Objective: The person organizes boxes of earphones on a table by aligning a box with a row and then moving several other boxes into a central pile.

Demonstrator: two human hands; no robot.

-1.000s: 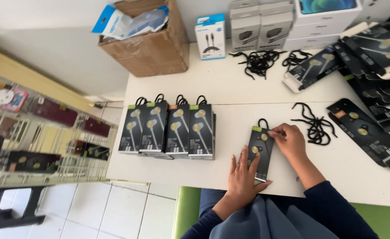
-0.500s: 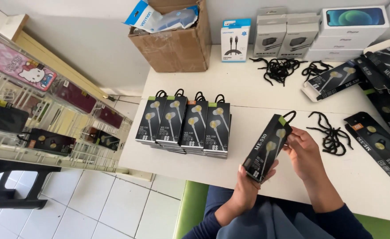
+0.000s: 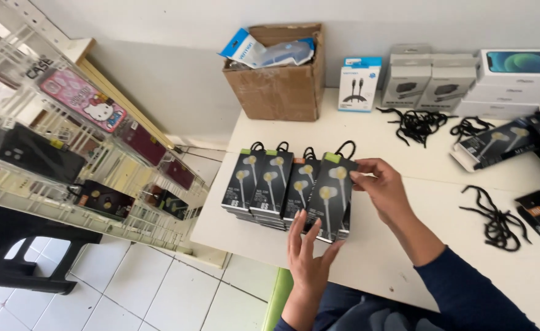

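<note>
I hold a black earphone box (image 3: 330,195) with a green top strip and a black cord loop between both hands. My left hand (image 3: 307,252) supports its bottom edge, fingers spread. My right hand (image 3: 383,187) pinches its upper right corner. The box hovers over the right end of a row of matching earphone boxes (image 3: 269,186) stacked on the white table (image 3: 368,257).
A cardboard box (image 3: 277,81) stands at the table's back. Blue and grey product boxes (image 3: 426,83) line the wall. Piles of black cord loops (image 3: 497,220) and more earphone boxes (image 3: 497,142) lie to the right. A clear rack of phone cases (image 3: 80,147) stands on the left.
Both hands carried the earphone box leftward from in front of me to over the right end of the row of boxes. The camera view swung left.
</note>
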